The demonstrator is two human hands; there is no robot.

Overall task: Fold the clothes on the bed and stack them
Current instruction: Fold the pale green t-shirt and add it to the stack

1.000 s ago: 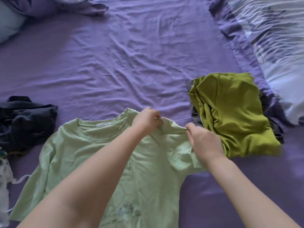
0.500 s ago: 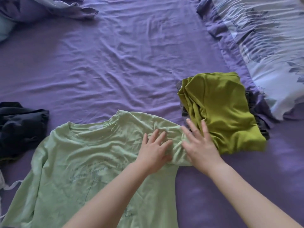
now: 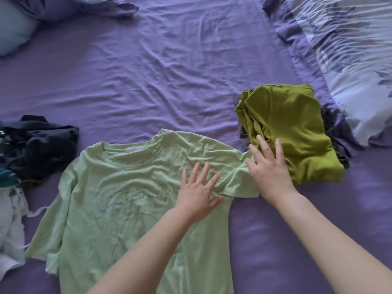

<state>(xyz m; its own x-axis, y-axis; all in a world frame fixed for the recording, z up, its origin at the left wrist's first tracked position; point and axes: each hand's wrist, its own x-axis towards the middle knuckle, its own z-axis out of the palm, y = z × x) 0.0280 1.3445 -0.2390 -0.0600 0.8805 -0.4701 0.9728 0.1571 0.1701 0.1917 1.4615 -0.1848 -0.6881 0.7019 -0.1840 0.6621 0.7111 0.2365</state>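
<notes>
Garment: a pale green cotton T-shirt with faint script print [image 3: 127, 187] is laid face up in the lower centre of the frame on the wrinkled purple bed sheet [image 3: 169, 71]
Left hand: the left hand [image 3: 198, 193] is pressed flat on the shirt's chest beside the sleeve, fingers [image 3: 196, 170] straight and spread
Right hand: the right hand [image 3: 268, 169] is laid flat over the sleeve, fingers spread, tips touching the folded olive-green garment [image 3: 292, 132]
Stack: the olive piece is set atop a dark grey one at centre right, just beside the sleeve
Risk: creases under the palms are likely to be locked in if the fold is made before smoothing; the stack could be nudged askew by the right hand
Surroundings: a crumpled dark navy garment [image 3: 40, 143] and a white cloth with ties [image 3: 10, 219] are seen at the left edge; a floral lilac pillow [image 3: 350, 49] at upper right
Obstruction: the stack crowds the sleeve side
</notes>
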